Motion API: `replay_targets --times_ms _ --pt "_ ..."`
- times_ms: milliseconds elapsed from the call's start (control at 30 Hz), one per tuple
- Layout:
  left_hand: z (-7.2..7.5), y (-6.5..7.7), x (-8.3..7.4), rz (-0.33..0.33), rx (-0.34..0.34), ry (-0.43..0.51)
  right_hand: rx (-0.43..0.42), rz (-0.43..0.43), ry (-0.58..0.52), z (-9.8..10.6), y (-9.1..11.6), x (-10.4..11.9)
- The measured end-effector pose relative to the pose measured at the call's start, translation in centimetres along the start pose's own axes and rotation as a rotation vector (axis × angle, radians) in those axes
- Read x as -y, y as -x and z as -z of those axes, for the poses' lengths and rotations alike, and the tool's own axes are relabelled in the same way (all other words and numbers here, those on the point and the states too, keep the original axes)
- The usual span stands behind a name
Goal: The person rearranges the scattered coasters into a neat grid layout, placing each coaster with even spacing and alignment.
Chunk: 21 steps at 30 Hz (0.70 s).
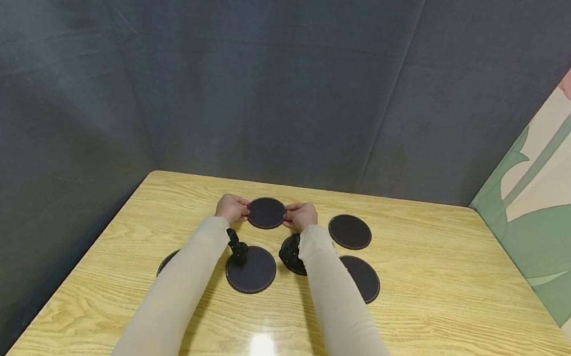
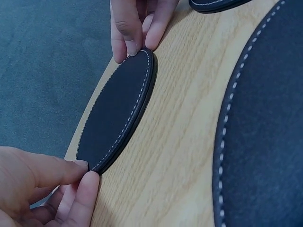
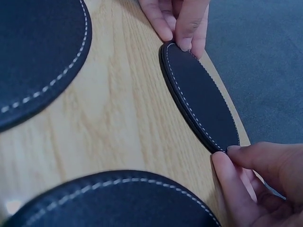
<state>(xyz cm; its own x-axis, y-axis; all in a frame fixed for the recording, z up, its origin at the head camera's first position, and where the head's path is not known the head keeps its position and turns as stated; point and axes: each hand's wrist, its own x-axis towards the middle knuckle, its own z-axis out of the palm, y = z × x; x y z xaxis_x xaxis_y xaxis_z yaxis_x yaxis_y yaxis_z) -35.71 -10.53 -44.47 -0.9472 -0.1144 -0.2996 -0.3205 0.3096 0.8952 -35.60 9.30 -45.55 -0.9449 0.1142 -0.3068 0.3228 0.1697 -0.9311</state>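
Observation:
A round black coaster (image 1: 266, 213) with pale stitching round its rim lies near the table's far edge. My left hand (image 1: 232, 208) pinches its left edge, thumb on the upper rim and a finger against the side. Opposite, my right hand (image 1: 302, 216) pinches the right edge the same way. In the left wrist view the coaster (image 2: 116, 111) sits flat, close over the wood, between both sets of fingertips. The right wrist view shows the same coaster (image 3: 201, 97) from the other side, its stitched top fully uncovered between the hands.
More black coasters lie on the wooden table (image 1: 461, 286): one in the middle (image 1: 250, 271), one at right (image 1: 349, 232), one below that (image 1: 364, 280). Others are partly hidden under my sleeves. A dark cloth (image 1: 284, 86) hangs behind; a flower-patterned panel (image 1: 554, 227) stands at right.

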Motion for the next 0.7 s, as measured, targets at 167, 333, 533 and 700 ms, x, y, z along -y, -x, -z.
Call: replay_targets --times_ms 167,333,533,700 --pt "0.0 0.0 0.0 0.006 0.0 -0.001 0.001 -0.001 0.005 -0.1 0.3 0.2" --pt "0.1 0.2 -0.1 0.0 0.013 -0.002 0.017 -0.003 0.017 0.1 0.8 0.4" --pt "0.2 0.3 -0.1 -0.001 0.021 -0.002 0.045 0.01 0.01 0.6 1.5 0.6" --pt "0.2 0.2 0.0 0.001 0.021 0.006 0.038 0.0 0.015 0.3 0.7 0.3"
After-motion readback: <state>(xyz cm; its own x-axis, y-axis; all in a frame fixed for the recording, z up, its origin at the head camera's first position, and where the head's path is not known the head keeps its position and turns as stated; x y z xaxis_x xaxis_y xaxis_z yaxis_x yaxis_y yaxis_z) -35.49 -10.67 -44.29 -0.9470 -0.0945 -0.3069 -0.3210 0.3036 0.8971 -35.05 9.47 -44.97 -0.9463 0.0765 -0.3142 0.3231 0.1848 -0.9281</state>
